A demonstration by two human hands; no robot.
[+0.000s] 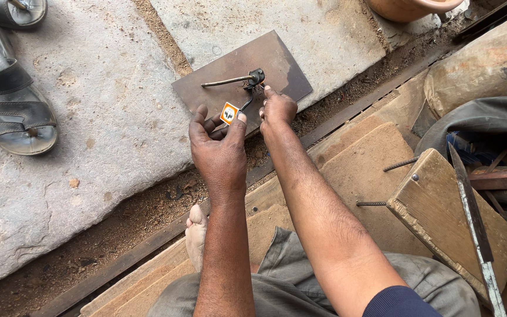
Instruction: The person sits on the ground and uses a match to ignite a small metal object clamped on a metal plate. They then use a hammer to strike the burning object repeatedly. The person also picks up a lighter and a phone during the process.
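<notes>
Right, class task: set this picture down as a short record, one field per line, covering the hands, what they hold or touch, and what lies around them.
Left hand: pinches a small orange and white sachet
Right hand: fingertips on a dark bent metal piece that lies on the plate
Work surface: flat brown metal plate on grey stone slabs
Nearby, left: dark sandals
Nearby, right: wooden block with metal rods, a long metal blade
Below: bare foot on wooden planks
</notes>
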